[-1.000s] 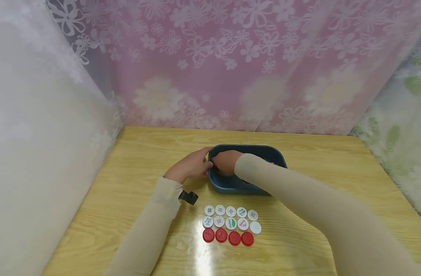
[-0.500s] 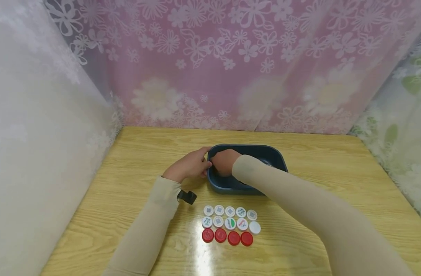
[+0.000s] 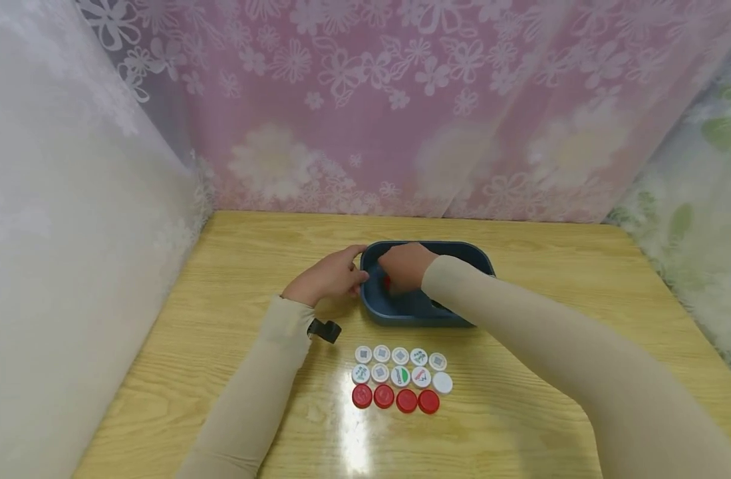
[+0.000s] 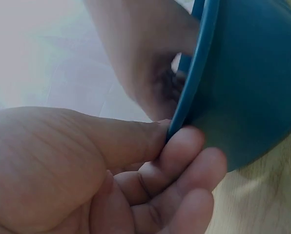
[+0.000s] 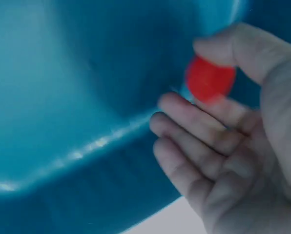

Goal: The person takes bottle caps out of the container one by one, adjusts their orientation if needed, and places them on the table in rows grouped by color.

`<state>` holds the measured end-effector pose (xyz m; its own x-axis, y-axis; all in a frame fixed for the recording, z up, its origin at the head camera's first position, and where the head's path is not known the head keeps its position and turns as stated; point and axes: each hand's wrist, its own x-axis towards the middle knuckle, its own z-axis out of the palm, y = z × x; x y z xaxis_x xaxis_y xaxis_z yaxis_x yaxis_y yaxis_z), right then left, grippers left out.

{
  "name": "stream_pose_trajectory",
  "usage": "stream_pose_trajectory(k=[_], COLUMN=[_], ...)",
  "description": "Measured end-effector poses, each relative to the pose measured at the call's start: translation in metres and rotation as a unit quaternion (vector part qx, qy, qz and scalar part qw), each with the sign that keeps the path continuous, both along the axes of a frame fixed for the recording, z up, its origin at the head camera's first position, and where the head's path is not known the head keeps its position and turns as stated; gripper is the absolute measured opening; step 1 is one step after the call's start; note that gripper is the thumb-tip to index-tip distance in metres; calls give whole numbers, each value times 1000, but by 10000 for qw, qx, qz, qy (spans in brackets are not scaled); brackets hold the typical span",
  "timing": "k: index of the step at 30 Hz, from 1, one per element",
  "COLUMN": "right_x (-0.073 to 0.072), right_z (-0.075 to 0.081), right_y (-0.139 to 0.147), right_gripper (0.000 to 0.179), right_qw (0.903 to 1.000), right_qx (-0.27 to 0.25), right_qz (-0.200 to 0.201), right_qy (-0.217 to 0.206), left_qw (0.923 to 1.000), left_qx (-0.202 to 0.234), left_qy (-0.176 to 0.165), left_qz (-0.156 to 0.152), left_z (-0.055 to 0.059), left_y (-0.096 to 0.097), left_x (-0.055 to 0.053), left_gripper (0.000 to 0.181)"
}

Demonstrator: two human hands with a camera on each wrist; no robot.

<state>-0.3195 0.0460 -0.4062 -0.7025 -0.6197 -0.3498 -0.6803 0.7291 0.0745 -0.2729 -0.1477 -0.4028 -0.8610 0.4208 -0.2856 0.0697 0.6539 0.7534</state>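
Note:
My left hand (image 3: pixel 328 278) pinches the left rim of a dark blue plastic basin (image 3: pixel 413 321), thumb inside and fingers outside, as the left wrist view shows. Inside the basin, my right hand (image 3: pixel 407 266) is near its left end. In the right wrist view it holds a red bottle cap (image 5: pixel 210 80) between thumb and index finger, while the other fingers (image 5: pixel 182 161) are loosely bent. The basin floor below that hand shows bare blue plastic. My right forearm covers the basin's right part.
In front of the basin, bottle caps lie in three rows: white printed caps (image 3: pixel 382 353), more white caps (image 3: pixel 380 372) with a plain one (image 3: pixel 442 382) at the right end, and red caps (image 3: pixel 384 396). A flowered curtain (image 3: pixel 353 120) hangs behind the wooden table (image 3: pixel 239 246).
My right hand has come away from the basin's left wall, slightly rightward, and the red cap now shows in its fingers. The left hand keeps its grip on the rim.

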Motion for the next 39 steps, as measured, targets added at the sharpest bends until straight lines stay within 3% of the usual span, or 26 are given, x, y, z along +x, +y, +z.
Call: stream_pose_trajectory(k=[6,9,12,15,17,21,25,29,34,39], right_x=[33,54,79,106,123,151,174,201,226,242], right_z=[14,18,19,17,15,15,17,5,-21,-39], right_y=[31,49,68,89,102,118,126,133,133,130], right_gripper=[23,20,16,28,33,30,40,47,35,25], right_qw=[9926,9814,9663,9541,9508,9408,9280,9268,9328,9455], right_qx=[-1196,-1910,-2556,-2943,-3055,-3259,-3538,-3572,-3327,-2988], right_qz=[-218,-186,-11,212,411,751,670,724,977,680], right_qy=[-71,-44,-298,-520,-321,552,958,908,980,1099], left_qw=[9999,9998,9998,9998,9997,9996,9998,9996,9991,9985], left_qx=[-36,25,87,150,188,173,141,190,289,353], left_qy=[-154,-168,-145,-136,-152,-156,-133,-212,-319,-407], left_qz=[22,47,43,-8,-77,-149,-81,-38,33,78], left_z=[-1,-1,-2,-2,-3,-2,-1,-2,-2,-1], left_y=[-1,-3,-5,-5,-5,-3,-2,0,0,1], left_x=[0,1,2,2,2,1,1,1,0,-2], left_gripper=[65,66,65,65,65,65,65,64,64,63])
